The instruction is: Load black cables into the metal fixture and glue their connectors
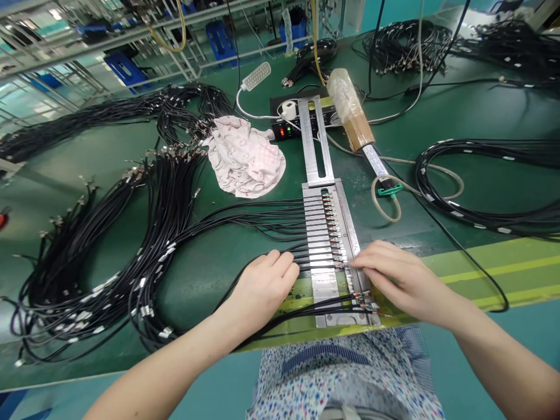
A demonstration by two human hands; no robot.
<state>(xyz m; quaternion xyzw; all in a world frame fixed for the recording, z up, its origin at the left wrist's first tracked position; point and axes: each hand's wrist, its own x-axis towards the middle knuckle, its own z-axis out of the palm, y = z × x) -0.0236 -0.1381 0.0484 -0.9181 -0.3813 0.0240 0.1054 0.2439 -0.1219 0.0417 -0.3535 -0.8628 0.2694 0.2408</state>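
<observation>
A metal fixture lies near the front table edge, with several thin black cables side by side across its slots. Their stripped ends with small metal terminals line up along the fixture's raised bar. My left hand is closed round a black cable just left of the fixture. On the other side, my right hand has thumb and forefinger pinched at that cable's end, by the lowest filled slot. Below, several loose cables lie across the fixture's near end.
Large bundles of black cables cover the left side. A crumpled patterned cloth, a black power box, a small lamp and a wrapped handheld tool lie beyond the fixture. More coiled cables are at right.
</observation>
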